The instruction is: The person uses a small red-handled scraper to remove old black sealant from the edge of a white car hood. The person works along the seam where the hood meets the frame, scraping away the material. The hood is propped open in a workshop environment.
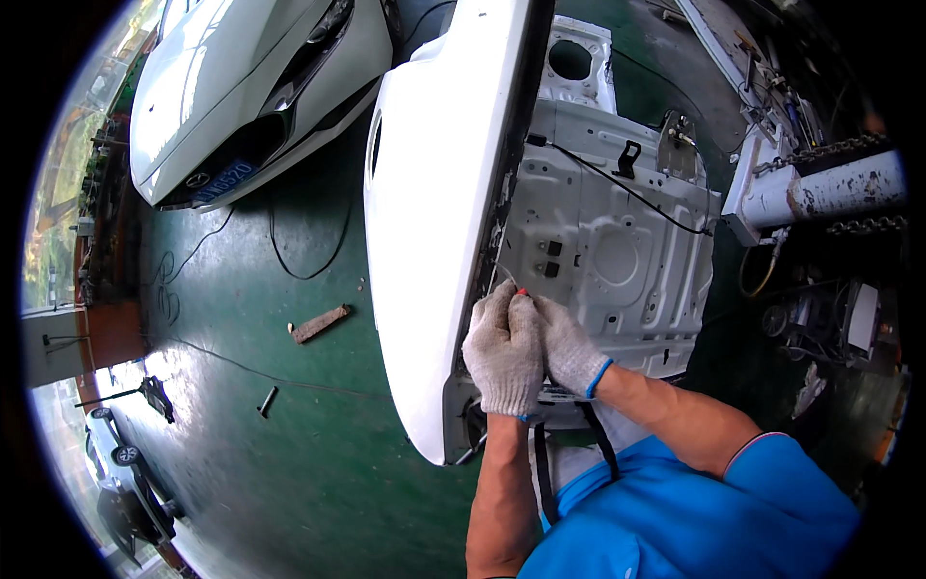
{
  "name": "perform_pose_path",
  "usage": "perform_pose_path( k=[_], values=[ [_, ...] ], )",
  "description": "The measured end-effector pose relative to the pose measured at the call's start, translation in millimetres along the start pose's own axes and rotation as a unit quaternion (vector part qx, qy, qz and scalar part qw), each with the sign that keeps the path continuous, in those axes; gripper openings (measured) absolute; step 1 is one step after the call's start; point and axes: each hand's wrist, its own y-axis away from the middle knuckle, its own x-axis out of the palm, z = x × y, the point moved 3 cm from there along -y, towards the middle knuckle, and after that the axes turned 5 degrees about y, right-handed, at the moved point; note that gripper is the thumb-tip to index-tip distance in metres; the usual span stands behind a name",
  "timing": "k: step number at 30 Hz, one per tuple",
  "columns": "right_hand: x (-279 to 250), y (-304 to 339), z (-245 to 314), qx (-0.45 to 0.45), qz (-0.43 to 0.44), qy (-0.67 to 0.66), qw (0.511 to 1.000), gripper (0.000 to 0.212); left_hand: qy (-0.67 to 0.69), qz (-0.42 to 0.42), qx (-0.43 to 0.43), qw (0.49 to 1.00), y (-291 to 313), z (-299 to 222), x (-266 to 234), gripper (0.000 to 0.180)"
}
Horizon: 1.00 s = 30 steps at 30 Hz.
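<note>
My left hand and my right hand, both in pale knitted gloves with blue cuffs, are closed and pressed together. They sit at the dark inner edge of a long white car body panel. A small red piece pokes out between the fingers, and a thin pale tip shows just ahead of the left fingers. The gloves hide the rest, so what kind of thing this is cannot be told. Right of the edge lies pressed white sheet metal with holes, crossed by a black cable.
A white car stands at the upper left. On the green floor lie a rusty block, a hammer-like tool and loose cables. A thick white post arm with chains juts in at right, above a dark wheeled machine.
</note>
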Motion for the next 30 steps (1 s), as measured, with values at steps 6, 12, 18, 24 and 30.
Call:
perform_pose_path(
  k=[6,12,18,24,30],
  values=[
    [4,13,-12,0.003,0.026,0.082,0.996,0.037,0.033,-0.028,-0.019,0.999,20,15,-5,0.032],
    [-17,-8,-8,-0.006,0.059,-0.109,0.992,0.036,-0.026,-0.031,0.078,0.996,3,-20,11,0.036],
    [-12,-12,0,0.001,0.058,-0.027,0.998,0.038,-0.025,-0.027,0.035,0.999,-2,-8,10,0.034],
    [-2,-3,3,-0.020,0.009,0.053,0.998,0.037,0.008,0.001,-0.005,1.000,-1,-2,0,0.031],
    [22,12,-26,0.058,0.019,0.063,0.996,0.040,0.010,0.005,-0.045,0.999,15,27,-19,0.032]
  ],
)
